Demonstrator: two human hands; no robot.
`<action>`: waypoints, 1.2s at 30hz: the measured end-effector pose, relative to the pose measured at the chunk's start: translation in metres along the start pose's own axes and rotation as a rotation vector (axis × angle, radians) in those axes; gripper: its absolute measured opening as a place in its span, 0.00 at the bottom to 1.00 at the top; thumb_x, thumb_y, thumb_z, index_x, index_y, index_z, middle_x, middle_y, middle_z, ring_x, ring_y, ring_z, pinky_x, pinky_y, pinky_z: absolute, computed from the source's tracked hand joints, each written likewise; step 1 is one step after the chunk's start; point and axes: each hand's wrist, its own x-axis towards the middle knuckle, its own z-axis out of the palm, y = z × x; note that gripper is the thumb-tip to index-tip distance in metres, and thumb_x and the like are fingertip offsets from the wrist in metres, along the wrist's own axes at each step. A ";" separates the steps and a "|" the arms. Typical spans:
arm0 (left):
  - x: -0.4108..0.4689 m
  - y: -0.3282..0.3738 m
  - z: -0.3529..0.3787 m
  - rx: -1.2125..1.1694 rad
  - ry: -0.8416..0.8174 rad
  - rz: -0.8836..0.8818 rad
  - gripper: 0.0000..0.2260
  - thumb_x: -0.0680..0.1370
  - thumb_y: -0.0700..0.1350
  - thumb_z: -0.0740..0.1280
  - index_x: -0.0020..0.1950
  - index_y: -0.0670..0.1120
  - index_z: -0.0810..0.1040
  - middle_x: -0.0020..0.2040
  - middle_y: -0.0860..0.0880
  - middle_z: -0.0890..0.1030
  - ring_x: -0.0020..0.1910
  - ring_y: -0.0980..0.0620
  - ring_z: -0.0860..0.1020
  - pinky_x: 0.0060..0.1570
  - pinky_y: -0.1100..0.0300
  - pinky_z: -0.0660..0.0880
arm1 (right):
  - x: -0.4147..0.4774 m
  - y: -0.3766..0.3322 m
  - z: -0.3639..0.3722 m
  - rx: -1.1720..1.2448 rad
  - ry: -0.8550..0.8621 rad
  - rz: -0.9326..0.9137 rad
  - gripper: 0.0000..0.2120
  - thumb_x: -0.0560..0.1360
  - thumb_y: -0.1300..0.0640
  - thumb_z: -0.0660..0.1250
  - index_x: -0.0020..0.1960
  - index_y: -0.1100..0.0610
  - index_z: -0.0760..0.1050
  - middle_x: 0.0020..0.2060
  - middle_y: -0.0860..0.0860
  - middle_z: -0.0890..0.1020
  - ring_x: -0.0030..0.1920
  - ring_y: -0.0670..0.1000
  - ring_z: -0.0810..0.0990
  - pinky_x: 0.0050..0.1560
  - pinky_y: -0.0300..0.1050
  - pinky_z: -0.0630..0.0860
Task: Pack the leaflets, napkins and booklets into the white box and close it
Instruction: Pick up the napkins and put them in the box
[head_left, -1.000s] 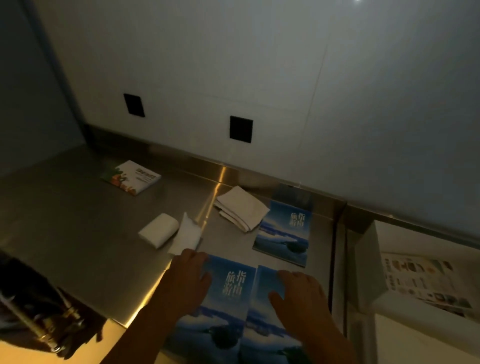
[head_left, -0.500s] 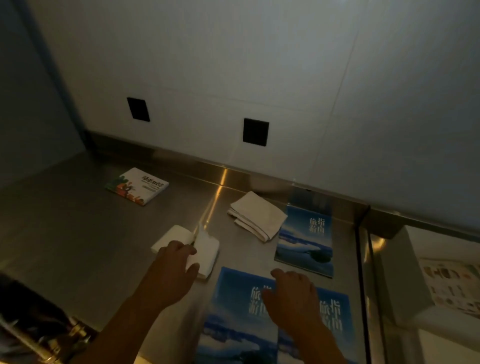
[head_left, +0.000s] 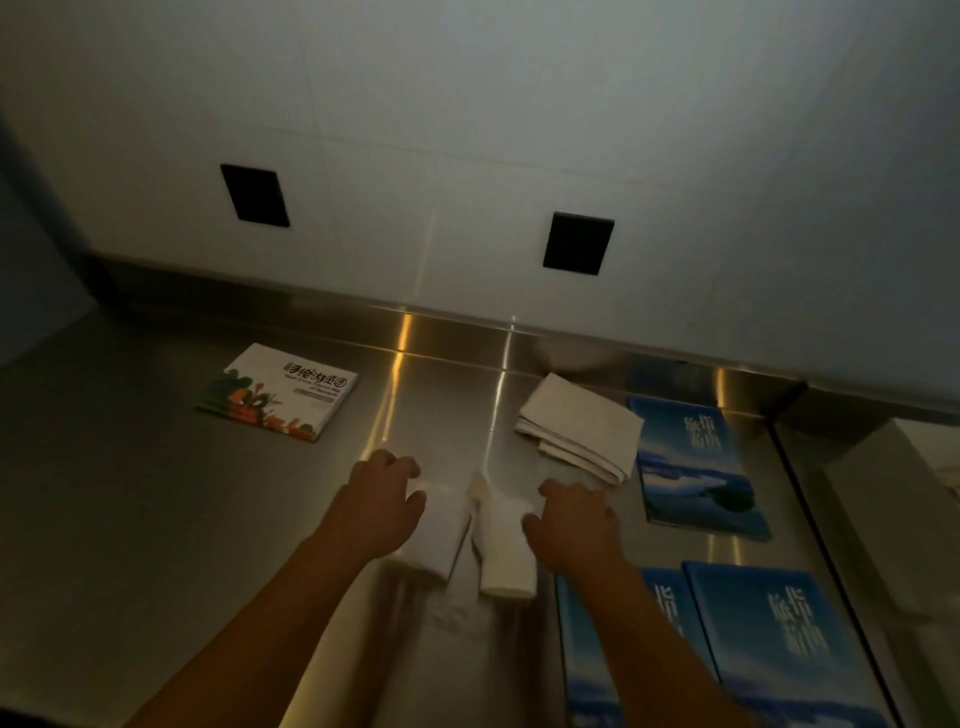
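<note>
Two small white folded napkins lie side by side on the steel counter. My left hand (head_left: 382, 501) curls over the left napkin (head_left: 441, 540), thumb on top of it. My right hand (head_left: 571, 519) pinches the right napkin (head_left: 506, 556) between thumb and fingers. A stack of folded napkins (head_left: 582, 428) lies just beyond my right hand. One blue booklet (head_left: 696, 467) lies to the right of that stack, and two more blue booklets (head_left: 779, 654) lie near the front right. A white and green leaflet (head_left: 280, 392) lies at the back left. The white box (head_left: 862, 488) shows dimly at the right edge.
The steel counter (head_left: 156, 519) runs back to a white wall with two black square plates (head_left: 576, 243). A dark gap (head_left: 826, 545) separates the counter from the surface that bears the box. The scene is dim.
Both hands left the blue booklets and moved back and left to the two small napkins. The view swung left, so the box slid to the right edge.
</note>
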 end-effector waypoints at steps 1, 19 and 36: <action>0.003 -0.005 0.002 -0.018 -0.014 -0.008 0.15 0.76 0.50 0.64 0.61 0.49 0.73 0.62 0.45 0.72 0.60 0.45 0.71 0.61 0.51 0.70 | 0.002 -0.006 0.006 0.013 -0.013 0.012 0.22 0.77 0.48 0.60 0.69 0.54 0.65 0.64 0.56 0.72 0.65 0.58 0.67 0.67 0.54 0.65; 0.017 -0.047 0.052 -0.205 -0.209 -0.160 0.21 0.75 0.49 0.64 0.68 0.47 0.66 0.65 0.42 0.69 0.60 0.43 0.73 0.60 0.49 0.71 | 0.027 -0.021 0.103 0.031 0.007 0.165 0.33 0.74 0.46 0.66 0.72 0.46 0.51 0.66 0.59 0.61 0.62 0.58 0.64 0.59 0.55 0.72; 0.025 0.002 0.087 -0.353 -0.193 -0.318 0.36 0.65 0.48 0.76 0.66 0.44 0.61 0.62 0.41 0.73 0.59 0.41 0.74 0.55 0.49 0.74 | 0.032 -0.007 0.129 0.109 0.090 0.194 0.30 0.71 0.46 0.65 0.67 0.46 0.53 0.62 0.57 0.61 0.59 0.57 0.65 0.51 0.47 0.69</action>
